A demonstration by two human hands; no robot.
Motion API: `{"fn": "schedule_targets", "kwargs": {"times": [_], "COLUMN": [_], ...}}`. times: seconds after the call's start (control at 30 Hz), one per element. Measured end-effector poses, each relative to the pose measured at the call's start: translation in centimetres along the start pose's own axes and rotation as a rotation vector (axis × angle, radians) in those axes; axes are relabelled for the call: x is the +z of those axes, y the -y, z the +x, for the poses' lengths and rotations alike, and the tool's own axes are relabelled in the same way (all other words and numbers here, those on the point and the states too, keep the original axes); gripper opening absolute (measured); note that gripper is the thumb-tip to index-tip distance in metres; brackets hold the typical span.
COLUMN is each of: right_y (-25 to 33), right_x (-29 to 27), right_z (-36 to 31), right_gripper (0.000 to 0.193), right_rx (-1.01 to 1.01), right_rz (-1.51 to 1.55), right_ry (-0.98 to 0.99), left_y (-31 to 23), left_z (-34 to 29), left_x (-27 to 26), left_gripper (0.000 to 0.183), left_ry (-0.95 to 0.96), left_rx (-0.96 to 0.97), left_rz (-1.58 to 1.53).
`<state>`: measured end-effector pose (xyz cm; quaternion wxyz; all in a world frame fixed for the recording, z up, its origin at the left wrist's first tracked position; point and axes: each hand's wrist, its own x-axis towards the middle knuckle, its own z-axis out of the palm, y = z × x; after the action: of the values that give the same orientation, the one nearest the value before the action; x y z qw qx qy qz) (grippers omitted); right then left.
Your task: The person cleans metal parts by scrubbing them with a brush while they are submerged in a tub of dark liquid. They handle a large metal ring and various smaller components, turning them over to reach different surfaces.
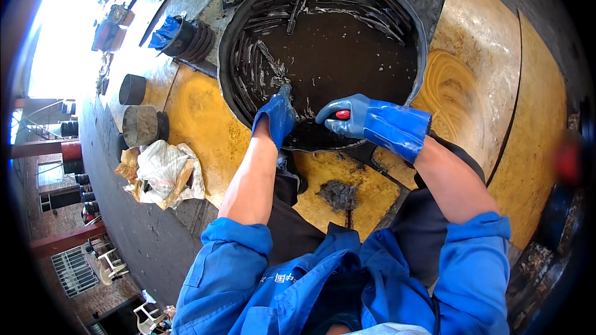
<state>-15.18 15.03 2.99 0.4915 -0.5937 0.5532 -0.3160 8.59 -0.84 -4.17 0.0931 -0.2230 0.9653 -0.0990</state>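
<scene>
Head view: what is that big round thing in front of the person?

It's a dark tub [225, 62]. Both hands are at it, in blue gloves.

What is the left hand [278, 111] doing?

It reaches into the tub, by the near left side. Its tip is right by a shiny, wet-looking strip [276, 69]. I can't tell if its fingers pinch anything, because the glove hides them.

And the right hand [357, 119]?

It's over the tub's near edge. The fingers are curled close together around a red thing [342, 115]. I can only see a bit of it.

What else is in the tub?

Lots of thin dark pieces [267, 22], lined up along its far and left walls.

And around it?

Left of the tub is a bucket [180, 38] with something blue on top. Closer to the person, a white sack [166, 170]. On the tub's near side, a black clump [339, 194] lies on a yellow board [377, 195].
</scene>
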Motion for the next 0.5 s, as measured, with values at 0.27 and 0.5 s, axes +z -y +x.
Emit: {"fn": "schedule_targets", "kwargs": {"times": [0.27, 0.5], "right_y": [-2.0, -4.3], "right_x": [-0.7, -2.9], "right_z": [2.5, 3.0], "right_gripper": [0.024, 0.023], "right_rx": [-0.023, 0.007], "right_rz": [0.113, 0.291], "right_ry": [-0.179, -0.167], "left_y": [-0.8, -3.7], "left_z": [1.2, 3.7], "left_x": [0.7, -4.9], "left_gripper": [0.034, 0.033], "left_ry": [-0.262, 0.349], "left_rx": [0.282, 0.675], "left_rz": [0.531, 1.35]}}
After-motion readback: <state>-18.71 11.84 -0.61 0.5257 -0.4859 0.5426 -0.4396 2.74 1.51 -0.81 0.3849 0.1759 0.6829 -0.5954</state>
